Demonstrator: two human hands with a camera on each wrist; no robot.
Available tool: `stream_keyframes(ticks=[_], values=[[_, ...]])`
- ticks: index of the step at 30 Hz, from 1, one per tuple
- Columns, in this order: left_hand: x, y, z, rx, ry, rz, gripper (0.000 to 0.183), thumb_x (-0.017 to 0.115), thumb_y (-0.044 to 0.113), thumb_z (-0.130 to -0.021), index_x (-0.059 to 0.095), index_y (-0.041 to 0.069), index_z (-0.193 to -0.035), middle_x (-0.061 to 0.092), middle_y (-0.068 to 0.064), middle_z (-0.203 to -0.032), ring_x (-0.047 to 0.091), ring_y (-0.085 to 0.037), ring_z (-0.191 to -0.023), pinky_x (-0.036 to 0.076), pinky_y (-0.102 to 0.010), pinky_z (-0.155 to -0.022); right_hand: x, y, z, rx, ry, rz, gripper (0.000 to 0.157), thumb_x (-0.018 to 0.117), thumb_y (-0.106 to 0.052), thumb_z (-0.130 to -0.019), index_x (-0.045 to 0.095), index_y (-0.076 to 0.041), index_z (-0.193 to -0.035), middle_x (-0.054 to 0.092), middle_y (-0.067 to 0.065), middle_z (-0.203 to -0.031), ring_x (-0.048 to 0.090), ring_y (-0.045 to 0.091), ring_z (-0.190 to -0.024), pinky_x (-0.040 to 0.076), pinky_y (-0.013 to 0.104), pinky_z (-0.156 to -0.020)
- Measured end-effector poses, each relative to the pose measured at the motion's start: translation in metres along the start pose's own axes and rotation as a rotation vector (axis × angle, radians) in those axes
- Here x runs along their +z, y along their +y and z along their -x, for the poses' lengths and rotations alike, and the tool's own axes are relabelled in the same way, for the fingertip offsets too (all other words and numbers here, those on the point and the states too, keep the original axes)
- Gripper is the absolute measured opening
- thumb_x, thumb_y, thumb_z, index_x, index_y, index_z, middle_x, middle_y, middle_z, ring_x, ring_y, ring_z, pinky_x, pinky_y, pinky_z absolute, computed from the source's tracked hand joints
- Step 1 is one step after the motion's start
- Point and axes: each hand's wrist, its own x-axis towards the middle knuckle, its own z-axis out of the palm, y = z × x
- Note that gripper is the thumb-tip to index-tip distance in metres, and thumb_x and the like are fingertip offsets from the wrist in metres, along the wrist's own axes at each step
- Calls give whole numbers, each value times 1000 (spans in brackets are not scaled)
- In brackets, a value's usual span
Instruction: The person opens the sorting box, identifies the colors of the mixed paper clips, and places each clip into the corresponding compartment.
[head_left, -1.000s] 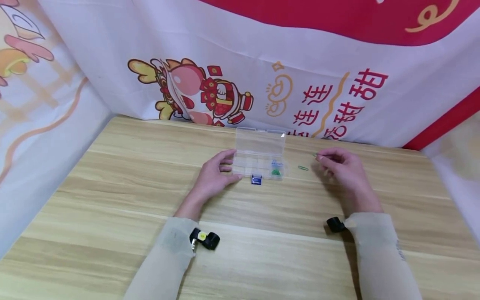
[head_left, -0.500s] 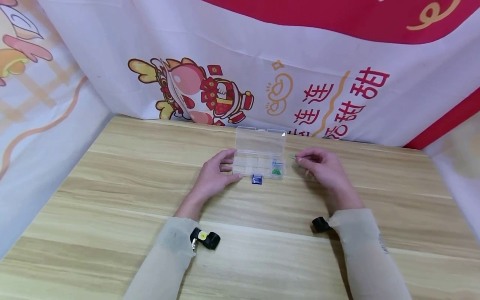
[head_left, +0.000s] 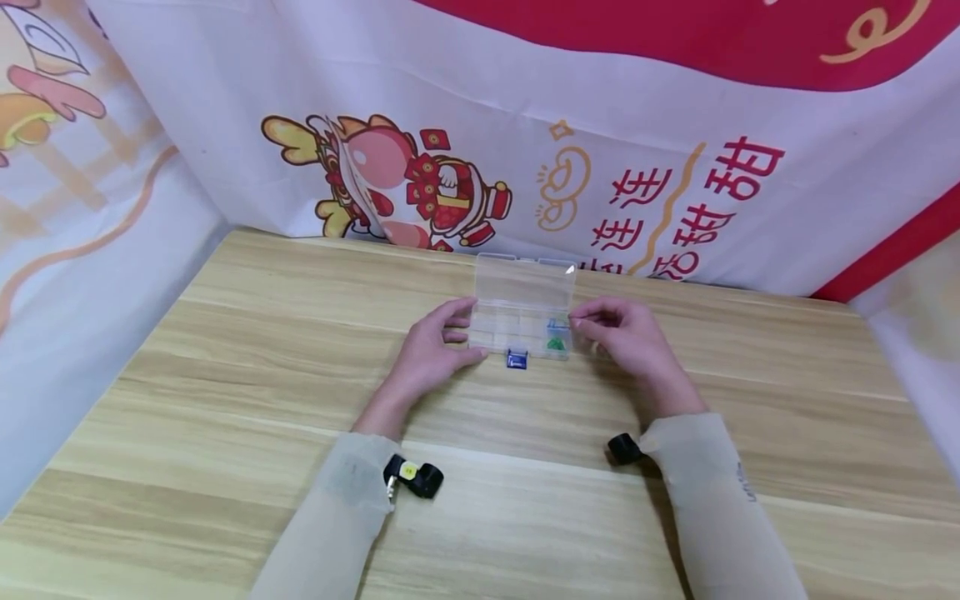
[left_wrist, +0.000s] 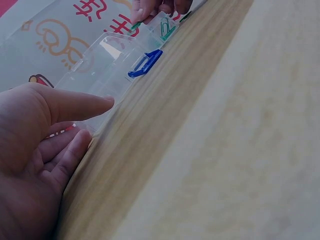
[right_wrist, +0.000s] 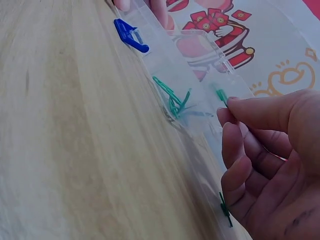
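Note:
A clear divided plastic box [head_left: 506, 327] stands on the table with its lid [head_left: 525, 282] raised and its blue latch [head_left: 517, 359] hanging at the front. My left hand [head_left: 431, 346] holds the box's left end, thumb at the front corner and fingers at the side. Above the right end, my right hand [head_left: 626, 333] pinches a green paper clip [right_wrist: 221, 94] between thumb and index finger. Several green paper clips [right_wrist: 172, 97] lie in the front right compartment. Something blue [head_left: 557, 322], perhaps clips, lies in the compartment behind it. Another green paper clip [right_wrist: 225, 210] lies below my right hand.
The box stands on a wood-grain table [head_left: 495, 517] near its back edge. Behind it hangs a white printed cloth [head_left: 337, 50], close to the raised lid. Each sleeve carries a black wrist camera, one on the left [head_left: 427, 481] and one on the right [head_left: 624, 449].
My right hand has moved left with the pinched green paper clip, from the table beside the box to its right end. My left hand has stayed at the box.

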Motion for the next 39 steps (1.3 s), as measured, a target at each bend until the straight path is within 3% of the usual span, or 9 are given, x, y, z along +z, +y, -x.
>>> stream_keyframes(ticks=[13,21,26,30,39], values=[[-1,0,1,4,10,-13,81,89,8,-87,53,24,-158,64,-9,-145,65,-30,-128,56,-44,-114,3,-3,0,0,2,45,22,74,-23,-102,74,-14,-121,70,5,-111,61,22,-93,56,28,-72],[0,2,2,5,7,-8,81,89,8,-87,54,24,-158,64,-9,-146,65,-30,-128,56,-45,-114,-4,-20,1,-133,-37,299,19,72,-29,-103,79,-17,-117,73,9,-113,61,26,-100,52,36,-85],[1,3,3,11,7,-3,81,89,8,-86,54,23,-158,64,-10,-145,65,-31,-128,56,-45,-113,-6,-27,0,-164,-102,395,20,70,-28,-104,81,-17,-117,74,8,-119,62,25,-104,52,36,-90],[1,2,3,5,4,-9,81,89,8,-86,54,24,-158,64,-9,-146,65,-30,-128,56,-44,-113,-4,-27,-3,-195,-145,446,19,70,-24,-105,82,-17,-117,73,9,-116,61,25,-101,53,36,-86],[0,2,2,5,7,-5,81,88,8,-87,54,23,-158,64,-9,-144,65,-30,-128,56,-44,-113,1,-23,-7,-223,-189,420,15,77,-16,-98,83,-17,-111,70,7,-100,59,23,-90,54,32,-76]])
